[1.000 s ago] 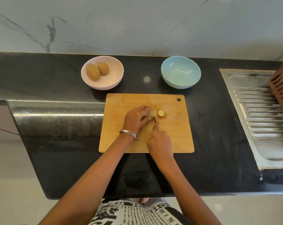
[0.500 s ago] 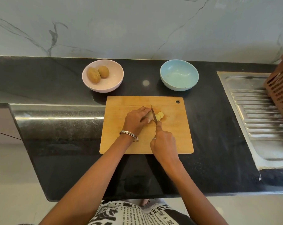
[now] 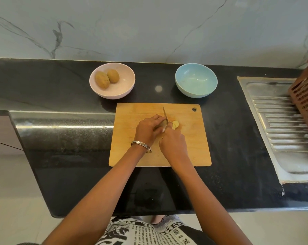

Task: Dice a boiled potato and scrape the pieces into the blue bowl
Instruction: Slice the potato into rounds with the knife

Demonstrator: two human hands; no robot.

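**Potato under the knife at the middle of the wooden board**

A rectangular light-wood cutting board with a hanging hole at its far right corner lies on the black stone counter. Near the middle of the board, the left hand, a metal bangle on its wrist, curls its fingers over the brown-skinned boiled potato and holds it down. Just right of it, the right hand grips the handle of a narrow steel-bladed knife; the handle itself is hidden inside the fist. The blade points away toward the far edge of the board, and stands at the cut right end of the potato. A few pale yellow round slices lie overlapping on the board, touching the right side of the blade.

Beyond the board's far right corner, apart from it, stands the round light-blue bowl with nothing in it. To the far left sits a round pale-pink bowl with two whole brown potatoes side by side. At the right edge of the counter lies a ribbed steel sink drainboard, with a brown slatted plastic basket on its far end.
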